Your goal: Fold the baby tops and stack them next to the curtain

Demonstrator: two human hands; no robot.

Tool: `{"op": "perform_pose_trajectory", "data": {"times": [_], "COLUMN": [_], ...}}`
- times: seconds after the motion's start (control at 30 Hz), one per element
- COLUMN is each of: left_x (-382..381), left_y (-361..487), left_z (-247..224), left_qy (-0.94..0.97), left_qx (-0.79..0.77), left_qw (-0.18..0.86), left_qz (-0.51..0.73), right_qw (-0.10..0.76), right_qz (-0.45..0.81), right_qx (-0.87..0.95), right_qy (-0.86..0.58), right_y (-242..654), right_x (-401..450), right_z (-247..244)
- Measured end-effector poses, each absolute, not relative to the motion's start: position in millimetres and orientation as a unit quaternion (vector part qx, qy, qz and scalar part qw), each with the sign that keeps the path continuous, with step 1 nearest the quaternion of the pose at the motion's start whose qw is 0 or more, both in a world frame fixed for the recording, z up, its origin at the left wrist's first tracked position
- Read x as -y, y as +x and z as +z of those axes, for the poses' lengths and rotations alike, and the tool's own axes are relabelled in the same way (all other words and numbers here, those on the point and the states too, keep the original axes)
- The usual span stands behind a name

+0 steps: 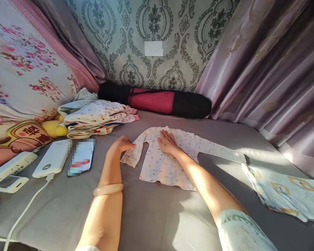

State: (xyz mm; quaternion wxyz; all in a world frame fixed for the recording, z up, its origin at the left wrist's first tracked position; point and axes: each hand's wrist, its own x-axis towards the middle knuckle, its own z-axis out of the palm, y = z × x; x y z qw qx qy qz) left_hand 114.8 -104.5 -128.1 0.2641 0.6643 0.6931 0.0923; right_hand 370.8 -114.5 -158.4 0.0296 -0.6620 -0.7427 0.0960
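Your shirt (pixel 170 164) lay spread in the middle of the bed (pixel 151 216), its hem toward the near edge and its collar toward the far one. Your right hand (pixel 167 142) was pressed palm down on the chest, fingers extended and slightly parted, gripping nothing. Your left hand (pixel 122 143) was at the bent left sleeve, its fingers partly curled by the fabric; you could not tell from this view whether they pinched it. The step in hand looked like smoothing and squaring the shirt; the next move seemed to call for steady pressure on the chest and a gentle tug on that sleeve.

Around you, a cable (pixel 28 205) ran from the near left corner of the bed to a power bank (pixel 52 158), with a power strip (pixel 15 167) toward the left edge and a phone (pixel 81 157) just beside the bank. A folded cloth (pixel 288 191) lay by the right edge, near the far-stretched sleeve's cuff. Farther off sat a clothes pile (pixel 96 116), then a black-and-red roll (pixel 151 100) along the far edge, below a patterned wall (pixel 172 68). Curtains (pixel 251 69) hung at the right, and sunlight fell in patches.
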Motion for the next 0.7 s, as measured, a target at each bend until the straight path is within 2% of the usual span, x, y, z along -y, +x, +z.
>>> {"op": "perform_pose_trajectory", "data": {"times": [0.23, 0.43, 0.6, 0.7], "left_x": [108, 111, 114, 113], "left_y": [118, 119, 115, 108], "left_z": [-120, -120, -120, -114], "left_qy": [0.657, 0.638, 0.632, 0.635], "left_qx": [-0.688, -0.687, -0.655, -0.663], "left_qw": [0.304, 0.347, 0.412, 0.389], "left_qz": [0.037, 0.019, 0.045, 0.078], "right_qw": [0.042, 0.067, 0.092, 0.102], "right_qz": [0.094, 0.076, 0.05, 0.045], "right_qx": [0.681, 0.65, 0.652, 0.652], "right_qy": [-0.725, -0.753, -0.751, -0.75], "right_y": [352, 338, 337, 338], "right_x": [77, 78, 82, 82], "right_z": [-160, -165, -170, -170]}}
